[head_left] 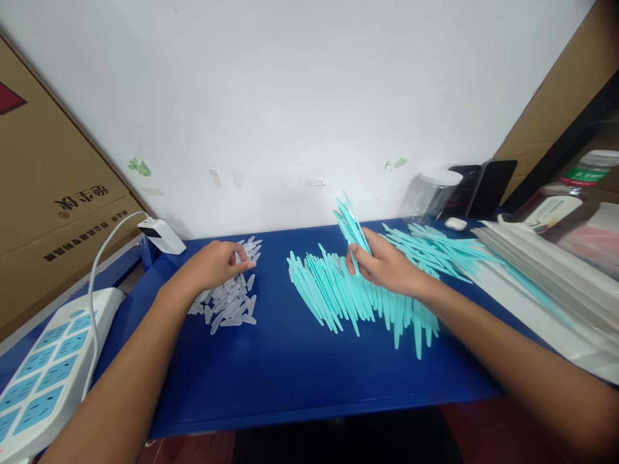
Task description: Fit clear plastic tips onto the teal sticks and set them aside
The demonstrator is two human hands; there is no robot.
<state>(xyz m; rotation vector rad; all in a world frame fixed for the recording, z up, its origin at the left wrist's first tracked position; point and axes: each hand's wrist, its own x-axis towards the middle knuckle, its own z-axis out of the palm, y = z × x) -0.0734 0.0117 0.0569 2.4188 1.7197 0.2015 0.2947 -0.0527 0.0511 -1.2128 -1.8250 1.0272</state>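
My right hand (380, 261) is closed round a bundle of slim teal plastic sticks (349, 222), their tips pointing up and away from me. Below it on the blue table lies a wide pile of the same tapered sticks (329, 290), mostly side by side. A second teal pile (430, 248) spreads behind my right wrist. On the left, my left hand (222, 261) hovers over a heap of small translucent caps (229, 303), thumb and forefinger curled together at its right edge. Whatever may be between those fingertips is too small to make out.
A white power strip (58, 361) and a white charger box (162, 235) with a cable sit at the left. To the right stand a clear jar (430, 193), dark phones (491, 187), a bottle (556, 200) and stacked plastic bags (556, 270). A white wall (290, 116) rises behind the blue table (290, 380).
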